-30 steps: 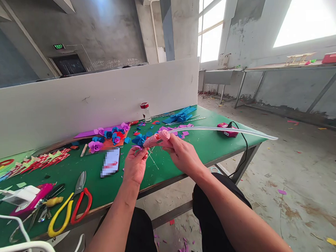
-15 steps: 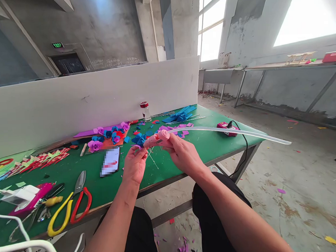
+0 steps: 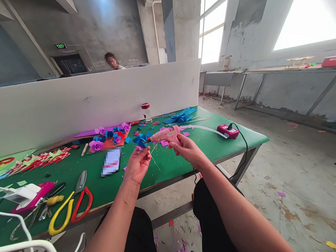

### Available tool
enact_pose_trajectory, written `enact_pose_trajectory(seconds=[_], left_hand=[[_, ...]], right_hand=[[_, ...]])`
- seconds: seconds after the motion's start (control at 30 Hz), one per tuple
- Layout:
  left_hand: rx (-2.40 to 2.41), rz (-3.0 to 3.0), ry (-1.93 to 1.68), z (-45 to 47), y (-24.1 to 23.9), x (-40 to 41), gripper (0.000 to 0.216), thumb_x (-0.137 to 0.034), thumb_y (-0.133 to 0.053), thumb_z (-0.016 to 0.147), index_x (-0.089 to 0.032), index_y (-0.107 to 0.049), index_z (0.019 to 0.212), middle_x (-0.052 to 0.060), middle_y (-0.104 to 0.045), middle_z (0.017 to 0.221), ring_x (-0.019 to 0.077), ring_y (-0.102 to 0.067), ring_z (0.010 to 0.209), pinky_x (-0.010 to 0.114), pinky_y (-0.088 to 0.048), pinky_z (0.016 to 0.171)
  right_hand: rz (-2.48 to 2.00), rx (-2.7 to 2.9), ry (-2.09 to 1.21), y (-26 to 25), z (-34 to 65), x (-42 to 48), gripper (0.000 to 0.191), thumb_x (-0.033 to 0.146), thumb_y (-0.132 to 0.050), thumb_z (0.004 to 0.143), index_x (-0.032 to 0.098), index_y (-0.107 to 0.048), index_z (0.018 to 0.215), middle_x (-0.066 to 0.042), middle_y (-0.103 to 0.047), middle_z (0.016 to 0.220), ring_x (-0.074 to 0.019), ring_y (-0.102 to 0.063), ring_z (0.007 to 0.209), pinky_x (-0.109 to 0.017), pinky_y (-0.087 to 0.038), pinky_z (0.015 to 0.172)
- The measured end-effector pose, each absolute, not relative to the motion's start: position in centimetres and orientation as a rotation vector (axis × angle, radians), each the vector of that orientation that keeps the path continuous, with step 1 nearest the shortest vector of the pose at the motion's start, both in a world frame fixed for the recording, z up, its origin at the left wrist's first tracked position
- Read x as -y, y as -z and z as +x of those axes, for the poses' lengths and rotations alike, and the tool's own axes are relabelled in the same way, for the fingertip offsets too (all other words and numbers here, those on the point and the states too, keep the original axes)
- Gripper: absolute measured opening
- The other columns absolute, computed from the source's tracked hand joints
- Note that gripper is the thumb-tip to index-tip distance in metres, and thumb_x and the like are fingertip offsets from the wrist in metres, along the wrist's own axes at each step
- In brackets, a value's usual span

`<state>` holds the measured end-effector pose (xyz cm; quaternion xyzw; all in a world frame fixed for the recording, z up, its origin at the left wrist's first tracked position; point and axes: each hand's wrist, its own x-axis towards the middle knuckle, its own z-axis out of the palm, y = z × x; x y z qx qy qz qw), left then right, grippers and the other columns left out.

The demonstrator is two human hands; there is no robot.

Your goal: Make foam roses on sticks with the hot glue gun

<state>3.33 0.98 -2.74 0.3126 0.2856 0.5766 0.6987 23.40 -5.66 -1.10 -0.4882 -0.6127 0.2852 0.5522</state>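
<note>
Right hand [image 3: 187, 147]: closed around the grip of the pink glue gun [image 3: 165, 135], fingers wrapped from below, held above the green table [image 3: 170, 167] a little inside its near edge.
Gun axis: roughly level, running right to left along the near edge, with the nozzle at the left end and tipped slightly down.
Glue stick [image 3: 207, 128]: clear rod out of the gun's back, trailing right and ending close by the pink socket block [image 3: 227, 131] near the table's right end.
Left hand [image 3: 136, 165]: palm up and turned toward the gun, fingertips pinched narrow on thin sticks [image 3: 154, 162] and what looks like a small purple scrap, too small to tell more.
Stick axis: slanted, crossing the gap between the two hands, one end toward the nozzle, the other toward the near edge.
Key relation: nozzle just right of and slightly above the left fingertips, near them, with no contact visible. Seen from the gun's grip, the pinched piece lies to the left and a little lower.
Nearer hand: left, already on the piece. Right hand a short way off, with the gun's length bridging most of the gap.
Arms: both forearms reaching up over the near edge, converging. Right wrist bent inward to aim the gun leftward.
Around: blue foam flower [image 3: 139, 140] just behind the nozzle, phone [image 3: 111, 161] left of the left hand, scissors [image 3: 60, 216] toward the near left corner, white partition [image 3: 72, 104] along the far edge.
</note>
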Motion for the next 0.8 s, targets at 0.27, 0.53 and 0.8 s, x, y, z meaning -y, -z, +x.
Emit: enact_pose_trajectory(seconds=[0.27, 0.53, 0.8], left_hand=[[-0.621, 0.663, -1.291, 3.4, 2.2, -0.6, 0.028, -0.002, -0.086, 0.057, -0.015, -0.066, 0.07, 0.003, -0.071, 0.072, 0.0093, -0.061, 0.063, 0.02, -0.046, 0.058], [-0.585, 0.636, -1.32, 3.3, 2.4, -0.6, 0.03, 0.0, -0.085, 0.055, -0.016, -0.064, 0.07, 0.006, -0.072, 0.075, 0.0112, -0.063, 0.066, 0.021, -0.047, 0.058], [-0.567, 0.684, -1.287, 3.1, 2.5, -0.7, 0.029, -0.003, -0.085, 0.058, -0.017, -0.064, 0.073, 0.004, -0.072, 0.076, 0.0117, -0.064, 0.069, 0.022, -0.046, 0.059]], right_hand=[[-1.033, 1.323, -0.99, 0.5, 23.9, 5.1, 0.038, 0.051, -0.067, 0.08, 0.021, -0.051, 0.097, 0.002, -0.063, 0.08, -0.0089, -0.046, 0.056, -0.023, -0.039, 0.053], [-1.14, 1.271, -1.017, 2.4, 27.2, 3.5, 0.053, 0.068, -0.069, 0.071, 0.019, -0.057, 0.089, 0.005, -0.048, 0.064, -0.0107, -0.047, 0.058, -0.024, -0.036, 0.054], [-1.507, 1.321, -0.69, 6.7, 31.1, 1.5, 0.056, 0.076, -0.06, 0.069, 0.022, -0.047, 0.062, 0.006, -0.034, 0.052, -0.0109, -0.034, 0.05, -0.025, -0.025, 0.049]])
